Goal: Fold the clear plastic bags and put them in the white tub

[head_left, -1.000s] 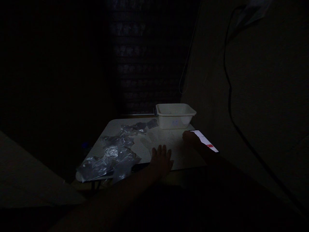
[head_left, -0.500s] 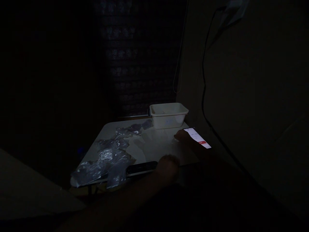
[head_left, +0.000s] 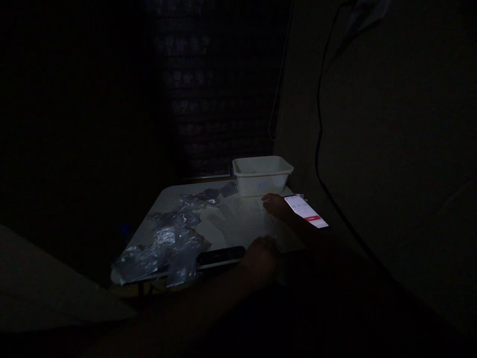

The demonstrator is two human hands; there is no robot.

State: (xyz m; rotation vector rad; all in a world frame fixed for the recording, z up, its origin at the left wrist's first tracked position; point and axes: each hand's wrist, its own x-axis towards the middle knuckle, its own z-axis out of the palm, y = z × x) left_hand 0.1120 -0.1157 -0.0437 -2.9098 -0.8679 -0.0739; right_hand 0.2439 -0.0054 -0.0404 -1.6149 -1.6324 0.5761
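Observation:
The light is very dim. My left hand point(head_left: 260, 256) is closed at the front edge of the white table point(head_left: 242, 226), beside a dark, long flat object point(head_left: 220, 255). What it grips is too dark to name; a faint translucent patch hangs just below it. Farther back, my right hand point(head_left: 276, 206) reaches over the tabletop with its fingers drawn together, in front of the white plastic tub point(head_left: 263, 181). Something faint glints at those fingertips, perhaps clear film. Crumpled clear plastic bags point(head_left: 166, 238) cover the table's left side, some draping over the front edge.
A lit phone point(head_left: 306, 211) showing a timer lies by my right forearm. A black cable point(head_left: 319, 134) runs down the right wall. Behind the table hangs a dark blind point(head_left: 194, 79) with a cord point(head_left: 274, 119). A pale slanted surface point(head_left: 48, 278) is at lower left.
My right hand has shifted slightly left and away from me, towards the tub. My left hand stays closed near the front edge. The whole view has moved a little.

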